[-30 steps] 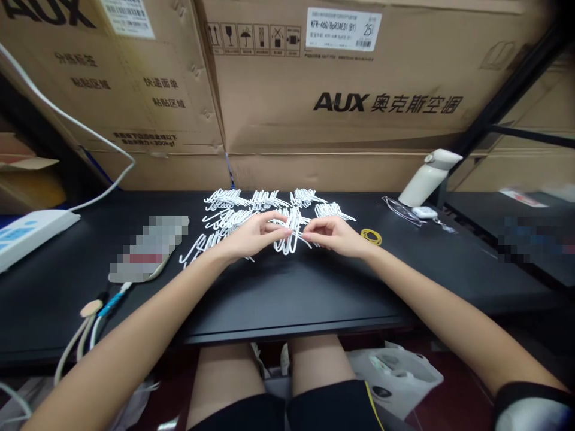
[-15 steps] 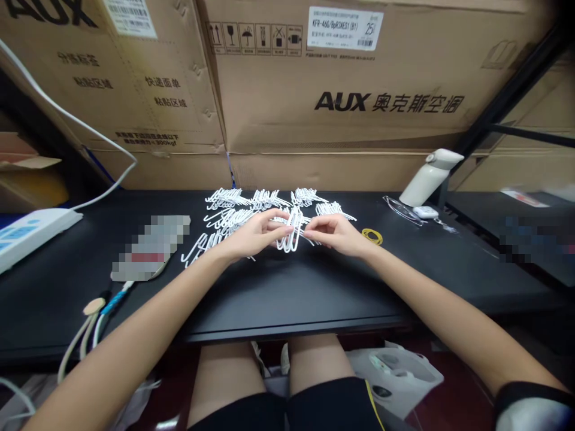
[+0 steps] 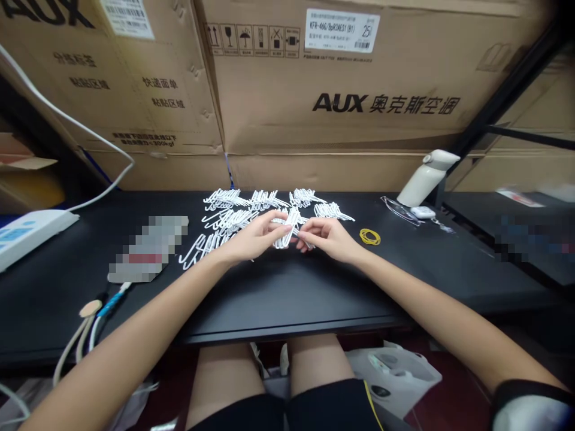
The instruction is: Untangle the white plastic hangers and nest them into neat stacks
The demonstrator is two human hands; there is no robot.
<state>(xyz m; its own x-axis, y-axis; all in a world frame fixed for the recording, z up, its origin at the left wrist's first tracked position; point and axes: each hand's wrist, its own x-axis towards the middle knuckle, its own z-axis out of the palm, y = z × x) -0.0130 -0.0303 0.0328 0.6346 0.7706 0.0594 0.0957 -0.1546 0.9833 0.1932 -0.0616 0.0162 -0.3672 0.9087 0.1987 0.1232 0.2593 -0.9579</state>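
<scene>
In the head view my left hand (image 3: 260, 234) is closed around a bundle of white wire hooks (image 3: 284, 235), held just above the table. My right hand (image 3: 327, 236) meets the bundle from the right, its thumb and fingers pinched on the straight ends of white hooks (image 3: 306, 240). How many hooks each hand has cannot be made out. Behind and to the left of my hands lie several piles of similar white hooks, among them a far-left pile (image 3: 223, 197) and a near-left pile (image 3: 202, 246), partly covered by my left arm. Another pile (image 3: 332, 211) sits behind my right hand.
Yellow rubber bands (image 3: 370, 237) lie right of my right hand. A white bottle (image 3: 426, 179), glasses (image 3: 399, 211) and a small white case (image 3: 423, 212) stand farther right. On the left are a blurred-out phone-like slab (image 3: 150, 248) with cables and a power strip (image 3: 33, 236). Cardboard boxes (image 3: 341, 137) wall the back.
The bundle in my left hand has turned, its hook bends now less spread toward me. My right fingers have moved slightly left and down, closer against the bundle. The view has shifted slightly.
</scene>
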